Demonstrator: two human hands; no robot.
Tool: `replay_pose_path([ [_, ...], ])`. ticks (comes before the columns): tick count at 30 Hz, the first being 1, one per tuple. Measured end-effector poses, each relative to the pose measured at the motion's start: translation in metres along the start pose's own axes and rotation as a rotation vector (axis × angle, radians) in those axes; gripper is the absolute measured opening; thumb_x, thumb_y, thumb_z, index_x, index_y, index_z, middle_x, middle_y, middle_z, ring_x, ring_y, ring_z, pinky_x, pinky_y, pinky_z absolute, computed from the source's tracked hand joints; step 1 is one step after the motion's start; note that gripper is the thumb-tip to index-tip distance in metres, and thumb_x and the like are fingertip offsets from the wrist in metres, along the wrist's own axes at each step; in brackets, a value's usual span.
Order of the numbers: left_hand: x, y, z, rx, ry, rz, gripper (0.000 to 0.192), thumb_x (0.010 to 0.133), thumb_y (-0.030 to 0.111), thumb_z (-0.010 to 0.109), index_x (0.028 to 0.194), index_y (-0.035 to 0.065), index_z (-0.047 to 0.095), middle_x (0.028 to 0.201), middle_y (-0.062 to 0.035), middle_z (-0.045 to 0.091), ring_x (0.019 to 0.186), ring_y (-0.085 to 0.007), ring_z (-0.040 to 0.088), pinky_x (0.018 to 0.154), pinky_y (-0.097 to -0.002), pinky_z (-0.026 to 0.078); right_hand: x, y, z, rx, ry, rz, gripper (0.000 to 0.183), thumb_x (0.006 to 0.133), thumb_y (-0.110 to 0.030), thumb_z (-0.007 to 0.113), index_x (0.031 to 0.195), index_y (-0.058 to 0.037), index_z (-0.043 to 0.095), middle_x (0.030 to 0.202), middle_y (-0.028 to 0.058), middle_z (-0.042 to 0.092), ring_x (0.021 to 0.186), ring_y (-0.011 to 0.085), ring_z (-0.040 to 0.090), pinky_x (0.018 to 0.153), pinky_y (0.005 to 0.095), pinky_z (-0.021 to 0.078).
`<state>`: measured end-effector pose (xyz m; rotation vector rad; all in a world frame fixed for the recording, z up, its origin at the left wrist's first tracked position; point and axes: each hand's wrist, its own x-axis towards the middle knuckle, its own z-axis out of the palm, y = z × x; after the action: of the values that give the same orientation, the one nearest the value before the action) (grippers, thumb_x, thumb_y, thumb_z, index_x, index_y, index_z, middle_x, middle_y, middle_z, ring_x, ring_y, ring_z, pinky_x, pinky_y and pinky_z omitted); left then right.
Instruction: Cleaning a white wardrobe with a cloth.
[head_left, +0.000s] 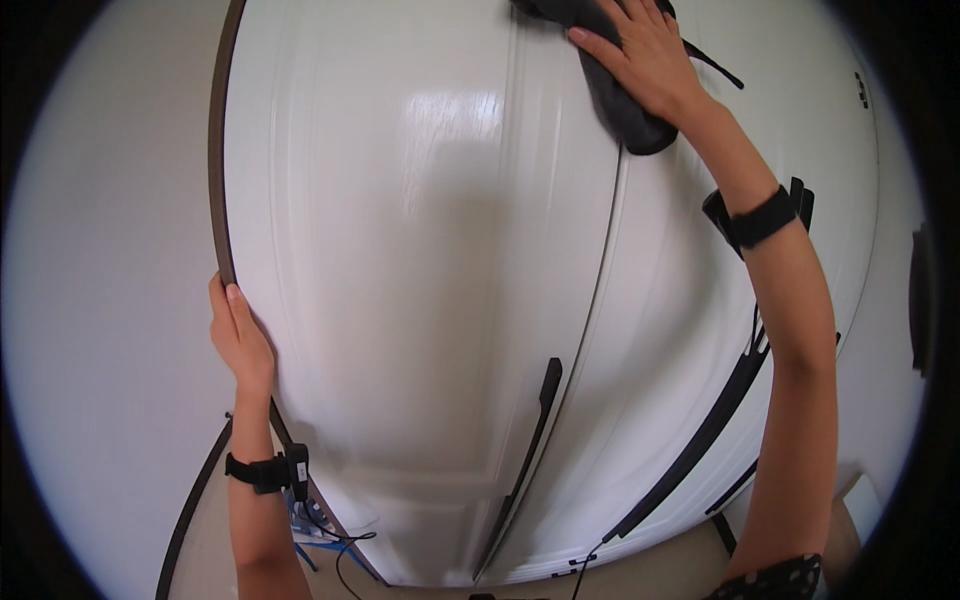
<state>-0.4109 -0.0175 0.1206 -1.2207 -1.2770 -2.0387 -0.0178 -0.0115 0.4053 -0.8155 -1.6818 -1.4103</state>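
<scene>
A white panelled cabinet door (375, 315) fills the middle of the view, standing upright before me. Its left side has a dark brown edge (217, 142), and my left hand (244, 337) grips this edge, with the thumb on the front face. At the top, my right hand (651, 60) presses a bunched dark grey cloth (626, 112) against the white surface, over the upper part of the seam between two doors. Its fingertips reach the top of the picture, where part of the cloth is cut off. A black handle (550, 386) sits low beside the seam.
Both wrists wear black straps with small devices (298, 471). A long black strip (690, 457) with a thin cable runs down on the right. Black hinges (574, 565) show at the lower edge. Past the door's lower left stands something blue (319, 553) bearing plastic-wrapped items. Pale wall (127, 247) lies left.
</scene>
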Motion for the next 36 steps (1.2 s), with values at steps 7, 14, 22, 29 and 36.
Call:
replay_pose_path([
  [7, 0.003, -0.013, -0.005, 0.031, 0.01, 0.008, 0.037, 0.104, 0.028, 0.035, 0.123, 0.0015, 0.051, 0.085, -0.0128, 0.063, 0.074, -0.0207, 0.056, 0.071, -0.031, 0.045, -0.109, -0.078, 0.013, 0.114, -0.088, -0.272, 0.073, 0.073, -0.033, 0.076, 0.139, -0.0326, 0.047, 0.155, 0.0071, 0.026, 0.142, 0.0419, 0.018, 0.104, 0.0668, 0.0273],
  [14, 0.003, -0.019, 0.003, -0.018, -0.032, 0.007, 0.038, 0.103, 0.027, 0.036, 0.133, 0.0038, 0.045, 0.112, -0.015, 0.061, 0.099, -0.025, 0.058, 0.091, -0.0328, 0.043, -0.155, -0.085, 0.015, 0.289, -0.338, -0.649, 0.062, 0.056, -0.022, 0.077, 0.117, -0.029, 0.065, 0.15, -0.0006, 0.039, 0.145, 0.03, 0.023, 0.113, 0.0598, 0.0195],
  [22, -0.046, 0.047, -0.019, -0.136, -0.025, 0.099, 0.045, 0.097, 0.021, 0.049, 0.138, 0.004, 0.04, 0.139, -0.0124, 0.046, 0.123, -0.0255, 0.046, 0.099, -0.037, 0.036, -0.043, -0.042, 0.01, 0.093, -0.015, -0.133, 0.063, 0.087, -0.031, 0.065, 0.143, -0.0165, 0.041, 0.155, 0.0134, 0.025, 0.141, 0.0449, 0.02, 0.112, 0.0585, 0.022],
  [29, -0.125, 0.075, -0.014, -0.41, -0.346, -0.017, 0.044, 0.095, 0.014, 0.053, 0.136, 0.0043, 0.04, 0.132, -0.0133, 0.053, 0.11, -0.0205, 0.055, 0.089, -0.0298, 0.042, -0.129, -0.094, 0.04, 0.264, 0.055, -0.139, 0.06, 0.076, -0.025, 0.074, 0.132, -0.0182, 0.055, 0.151, 0.0085, 0.035, 0.141, 0.0399, 0.023, 0.11, 0.0574, 0.0251],
  [36, -0.231, 0.078, 0.019, -1.007, -0.746, -0.263, 0.071, 0.096, 0.039, 0.054, 0.146, -0.0028, 0.028, 0.148, -0.0182, 0.037, 0.131, -0.0301, 0.042, 0.109, -0.0393, 0.031, -0.217, -0.189, -0.014, 0.998, -0.578, 0.068, 0.07, 0.083, -0.026, 0.069, 0.145, -0.0152, 0.038, 0.156, 0.0175, 0.022, 0.144, 0.0461, 0.011, 0.112, 0.0616, 0.0183],
])
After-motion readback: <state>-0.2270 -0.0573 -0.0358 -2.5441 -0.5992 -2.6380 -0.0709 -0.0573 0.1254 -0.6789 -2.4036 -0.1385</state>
